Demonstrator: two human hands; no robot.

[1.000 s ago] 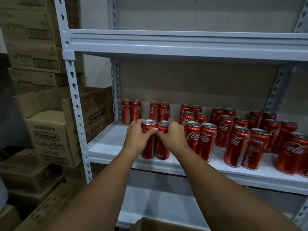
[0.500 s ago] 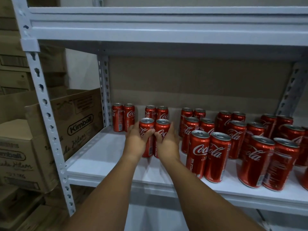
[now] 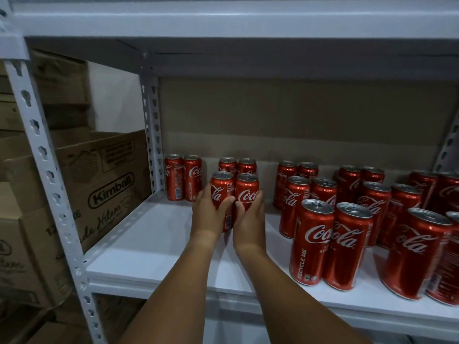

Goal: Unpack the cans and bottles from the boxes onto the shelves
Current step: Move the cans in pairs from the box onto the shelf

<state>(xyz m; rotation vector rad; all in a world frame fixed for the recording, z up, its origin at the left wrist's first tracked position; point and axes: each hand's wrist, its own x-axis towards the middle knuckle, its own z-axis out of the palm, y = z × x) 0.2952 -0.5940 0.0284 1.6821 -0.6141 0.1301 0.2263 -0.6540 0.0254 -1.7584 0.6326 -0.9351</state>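
Fingers of the left hand (image 3: 208, 214) curl round the left can (image 3: 221, 192) of a pair, the thumb lying across its red front, while the right hand (image 3: 249, 219) wraps the right can (image 3: 247, 192) the same way, thumb on the near face and the other fingers hidden round the far side. Both cans are upright, side by side and touching, and the two thumbs nearly meet in front of the seam between them. Whether the can bases rest on the shelf board (image 3: 154, 242) or hang just above it cannot be told, since the hands cover them. The pair stands toward the left part of the white shelf board, just in front of another pair of cans (image 3: 237, 165) at the back. Left of those, against the rear upright, stand two more cans (image 3: 183, 177). To the right, well apart from the hands, rows of red cans (image 3: 330, 244) in pairs fill the board from back to front edge, the nearest ones blurred at the picture's right border. Brown cardboard lines the back of the bay. An upper shelf (image 3: 223, 23) spans the top. Beyond the perforated front post (image 3: 47, 175), at the left, sit stacked cardboard boxes (image 3: 104, 180), one printed "Kimball".
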